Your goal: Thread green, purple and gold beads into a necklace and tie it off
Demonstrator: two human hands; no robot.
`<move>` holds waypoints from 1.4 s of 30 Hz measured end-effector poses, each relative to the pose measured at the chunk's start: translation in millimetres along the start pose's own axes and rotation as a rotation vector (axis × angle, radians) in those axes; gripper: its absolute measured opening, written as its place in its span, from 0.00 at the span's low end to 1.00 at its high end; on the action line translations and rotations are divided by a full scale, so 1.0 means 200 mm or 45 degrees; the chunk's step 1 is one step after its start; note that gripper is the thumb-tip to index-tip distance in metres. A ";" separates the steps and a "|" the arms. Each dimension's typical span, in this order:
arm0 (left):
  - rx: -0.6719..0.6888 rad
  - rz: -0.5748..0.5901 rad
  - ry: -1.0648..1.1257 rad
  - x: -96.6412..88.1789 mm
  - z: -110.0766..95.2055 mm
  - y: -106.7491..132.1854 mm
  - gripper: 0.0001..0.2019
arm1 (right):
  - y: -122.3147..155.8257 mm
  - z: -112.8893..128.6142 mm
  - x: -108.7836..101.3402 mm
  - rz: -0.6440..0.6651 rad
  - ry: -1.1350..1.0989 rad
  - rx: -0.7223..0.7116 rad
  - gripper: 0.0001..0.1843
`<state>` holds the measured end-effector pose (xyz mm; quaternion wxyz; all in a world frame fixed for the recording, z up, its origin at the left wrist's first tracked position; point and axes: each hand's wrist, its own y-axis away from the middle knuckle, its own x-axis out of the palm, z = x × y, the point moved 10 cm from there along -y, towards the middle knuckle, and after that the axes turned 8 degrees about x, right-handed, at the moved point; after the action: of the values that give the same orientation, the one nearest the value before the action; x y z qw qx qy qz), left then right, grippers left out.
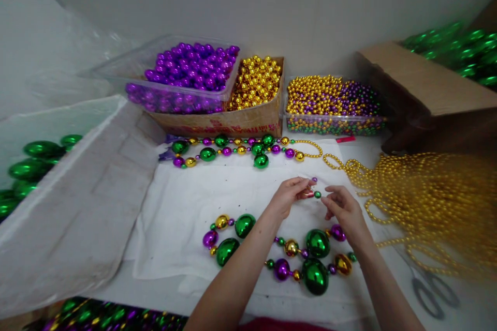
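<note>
My left hand (289, 195) and my right hand (344, 208) meet above a white cloth (174, 207), both pinched on the end of a bead strand (313, 192) with small purple and green beads showing between the fingertips. Below my wrists lies a necklace of big green, purple and gold beads (303, 258), curling left to another stretch of beads (229, 238). A second finished bead necklace (236, 150) lies along the cloth's far edge.
At the back stand a clear tub of purple balls (186, 72), a cardboard box of gold balls (254, 83) and a tub of small mixed beads (334, 101). Gold bead strings (430, 201) pile at right, scissors (433, 289) below them. Green ornaments (31, 165) lie left.
</note>
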<state>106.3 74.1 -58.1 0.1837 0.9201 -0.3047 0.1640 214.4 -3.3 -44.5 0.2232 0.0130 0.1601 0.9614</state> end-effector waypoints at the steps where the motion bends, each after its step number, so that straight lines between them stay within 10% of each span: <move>1: 0.005 0.002 -0.036 -0.01 -0.01 0.00 0.20 | 0.00 0.01 0.01 0.017 0.005 -0.005 0.28; 11: 0.084 -0.035 -0.198 -0.01 -0.06 0.00 0.18 | 0.05 0.05 0.07 -0.125 0.362 -0.243 0.18; 42: 0.140 0.015 -0.073 0.07 -0.09 0.04 0.19 | 0.08 0.01 -0.06 -0.122 0.058 -0.013 0.20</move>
<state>108.8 68.6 -33.9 0.1230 0.9313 -0.3058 0.1551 218.3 -21.3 -37.1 0.2654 -0.0176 0.1609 0.9505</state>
